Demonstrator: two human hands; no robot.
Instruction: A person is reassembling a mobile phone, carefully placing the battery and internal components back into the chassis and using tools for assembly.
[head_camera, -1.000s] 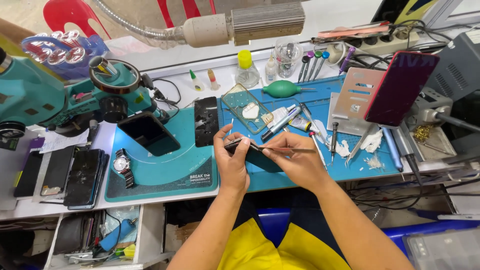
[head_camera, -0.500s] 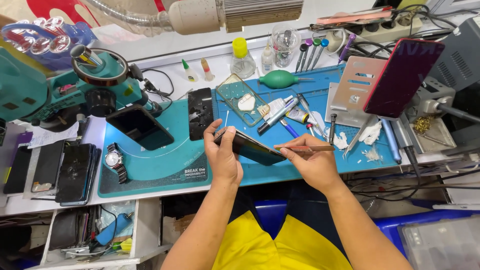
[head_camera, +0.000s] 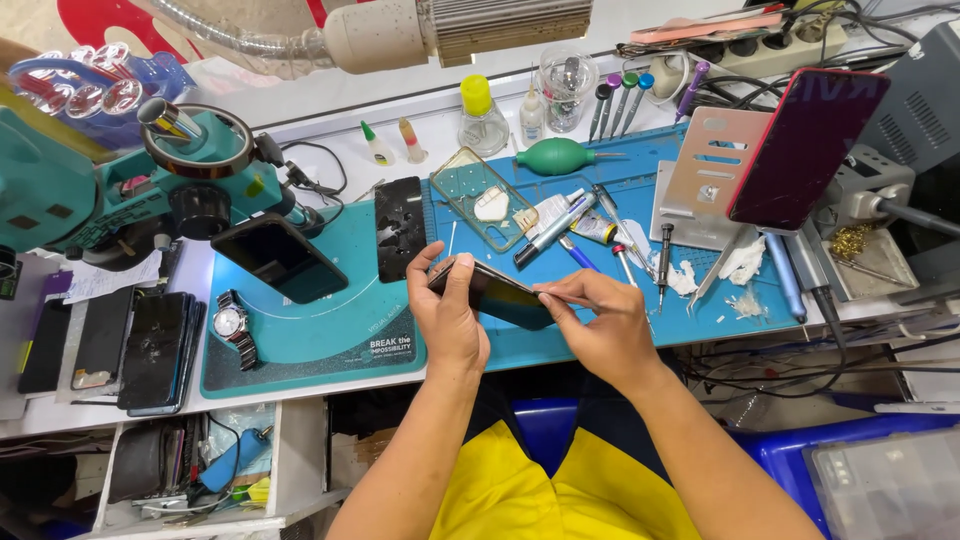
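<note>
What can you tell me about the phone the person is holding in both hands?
The phone is a slim, dark, glossy slab, held tilted on edge above the teal work mat, so mostly its thin side and dark face show. The left hand grips its left end, fingers curled over the top. The right hand pinches a thin tool against its right edge. Whether the phone is opened cannot be told.

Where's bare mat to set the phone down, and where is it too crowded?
Freest: the teal mat between the wristwatch and the left hand, below the dark phone. Also the blue mat's front strip right of the right hand. Crowded: behind the hands, around the clear case and screwdrivers.
</note>
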